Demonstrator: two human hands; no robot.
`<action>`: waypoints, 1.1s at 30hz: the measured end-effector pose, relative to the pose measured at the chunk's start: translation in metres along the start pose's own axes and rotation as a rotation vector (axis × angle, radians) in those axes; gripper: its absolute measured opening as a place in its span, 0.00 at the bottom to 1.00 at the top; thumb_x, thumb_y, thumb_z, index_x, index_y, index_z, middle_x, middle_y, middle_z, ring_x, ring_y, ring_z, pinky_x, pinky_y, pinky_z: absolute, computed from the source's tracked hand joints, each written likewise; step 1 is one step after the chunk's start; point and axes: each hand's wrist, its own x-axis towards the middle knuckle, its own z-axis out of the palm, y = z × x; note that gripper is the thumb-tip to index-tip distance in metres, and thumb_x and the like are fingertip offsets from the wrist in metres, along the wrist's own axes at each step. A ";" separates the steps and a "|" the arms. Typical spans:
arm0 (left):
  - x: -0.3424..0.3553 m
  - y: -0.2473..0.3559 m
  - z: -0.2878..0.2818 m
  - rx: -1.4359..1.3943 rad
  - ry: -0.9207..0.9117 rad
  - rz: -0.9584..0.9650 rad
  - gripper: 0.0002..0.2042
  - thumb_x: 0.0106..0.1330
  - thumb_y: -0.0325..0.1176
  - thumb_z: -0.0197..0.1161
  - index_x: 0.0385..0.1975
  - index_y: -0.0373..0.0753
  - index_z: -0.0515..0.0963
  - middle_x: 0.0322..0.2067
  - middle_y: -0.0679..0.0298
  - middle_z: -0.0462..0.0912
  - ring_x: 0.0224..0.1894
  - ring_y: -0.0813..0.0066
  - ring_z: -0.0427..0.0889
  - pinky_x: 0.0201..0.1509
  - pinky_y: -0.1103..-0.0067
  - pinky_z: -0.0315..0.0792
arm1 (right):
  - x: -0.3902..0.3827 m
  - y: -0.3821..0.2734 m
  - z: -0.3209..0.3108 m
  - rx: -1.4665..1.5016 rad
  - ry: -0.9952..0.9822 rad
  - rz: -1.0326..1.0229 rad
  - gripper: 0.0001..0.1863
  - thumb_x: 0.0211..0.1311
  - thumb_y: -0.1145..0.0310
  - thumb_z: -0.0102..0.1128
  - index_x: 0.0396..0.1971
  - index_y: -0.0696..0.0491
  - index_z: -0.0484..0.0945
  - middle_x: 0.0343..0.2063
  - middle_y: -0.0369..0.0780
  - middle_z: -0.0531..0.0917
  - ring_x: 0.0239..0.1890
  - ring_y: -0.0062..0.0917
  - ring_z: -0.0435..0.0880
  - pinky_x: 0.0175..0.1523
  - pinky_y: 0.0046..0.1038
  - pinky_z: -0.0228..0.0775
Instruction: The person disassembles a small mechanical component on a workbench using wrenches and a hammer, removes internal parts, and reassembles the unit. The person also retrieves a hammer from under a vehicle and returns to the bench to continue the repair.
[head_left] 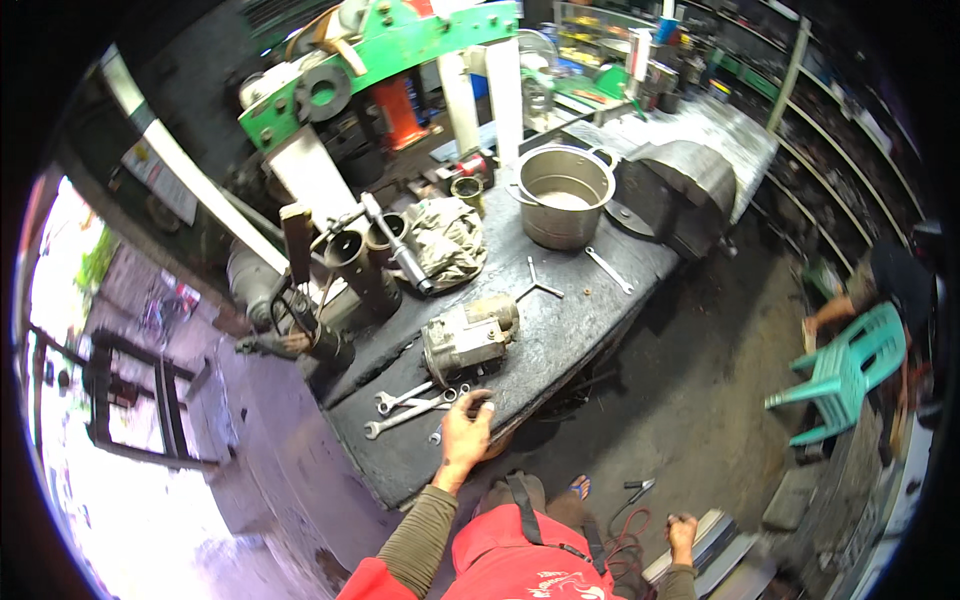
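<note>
My left hand (pixel 466 432) is over the near edge of the dark workbench (pixel 570 310), beside several combination wrenches (pixel 410 408). Its fingers are slightly bent and apart, and I see nothing held in them. Just beyond it lies a greasy metal starter motor (pixel 470 335), its body on the bench top. Down at my right side, away from the bench, my right hand (pixel 682 536) is curled closed with no object showing in it. A three-armed Y wrench (pixel 538 282) lies past the motor, and a single wrench (pixel 609 271) rests farther right.
A two-handled metal pot (pixel 562 228), a crumpled cloth (pixel 445 243) and upright metal cylinders (pixel 362 277) stand on the bench. Behind rises a green press frame (pixel 410 55). At right are a green plastic chair (pixel 845 375) and another person (pixel 890 285). A red hose (pixel 630 535) lies on the floor.
</note>
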 end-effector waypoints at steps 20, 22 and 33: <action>0.163 -0.005 0.057 -1.205 0.809 -0.523 0.33 0.63 0.57 0.73 0.63 0.43 0.78 0.60 0.63 0.83 0.61 0.59 0.81 0.68 0.56 0.69 | 0.055 -0.482 0.252 -0.505 -0.552 -1.080 0.13 0.63 0.73 0.62 0.45 0.54 0.88 0.37 0.45 0.84 0.44 0.43 0.85 0.51 0.39 0.77; 0.165 -0.002 0.063 -1.205 0.949 -0.516 0.29 0.66 0.45 0.74 0.60 0.30 0.78 0.56 0.59 0.85 0.52 0.63 0.86 0.58 0.64 0.81 | 0.070 -0.495 0.276 -0.582 -0.587 -1.114 0.14 0.64 0.72 0.60 0.46 0.53 0.88 0.40 0.47 0.84 0.46 0.46 0.85 0.53 0.41 0.77; 0.134 0.030 0.077 -1.016 1.023 -0.467 0.25 0.62 0.35 0.77 0.55 0.26 0.79 0.52 0.54 0.85 0.50 0.65 0.85 0.53 0.67 0.81 | 0.142 -0.565 0.384 -0.885 -0.779 -1.446 0.16 0.63 0.71 0.59 0.51 0.50 0.83 0.44 0.48 0.83 0.50 0.47 0.85 0.54 0.47 0.79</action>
